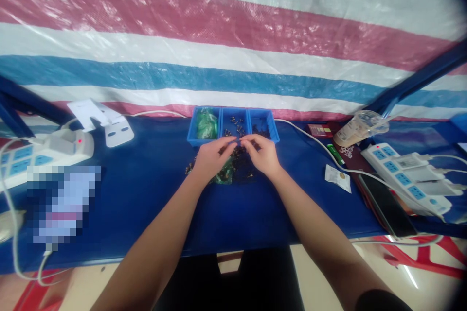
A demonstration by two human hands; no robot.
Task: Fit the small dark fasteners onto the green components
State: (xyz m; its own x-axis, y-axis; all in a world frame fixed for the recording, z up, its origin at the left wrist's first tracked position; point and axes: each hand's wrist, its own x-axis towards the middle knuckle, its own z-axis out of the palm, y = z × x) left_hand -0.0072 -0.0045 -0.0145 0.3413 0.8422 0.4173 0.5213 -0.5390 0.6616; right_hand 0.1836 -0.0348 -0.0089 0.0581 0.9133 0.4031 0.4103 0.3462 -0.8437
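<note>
My left hand point(213, 156) and my right hand point(260, 154) meet fingertip to fingertip over the table, just in front of a blue three-part bin point(189, 131). Both are closed in a pinch; whatever sits between the fingers is too small to make out. Below and between them lies a pile of small dark and metallic parts point(239, 160), partly on a green plastic bag point(224, 175). In the bin, the left compartment has a green bag point(206, 124), the middle one small metallic parts point(236, 120), and the right one small dark pieces point(260, 129).
On the left are a power strip point(47, 150), a white stand point(118, 131) and a blurred-out device point(65, 206). To the right stand a plastic cup point(359, 129), a small white packet point(337, 178), a green lighter point(335, 154), a dark phone point(388, 206) and another power strip point(404, 177) with cables.
</note>
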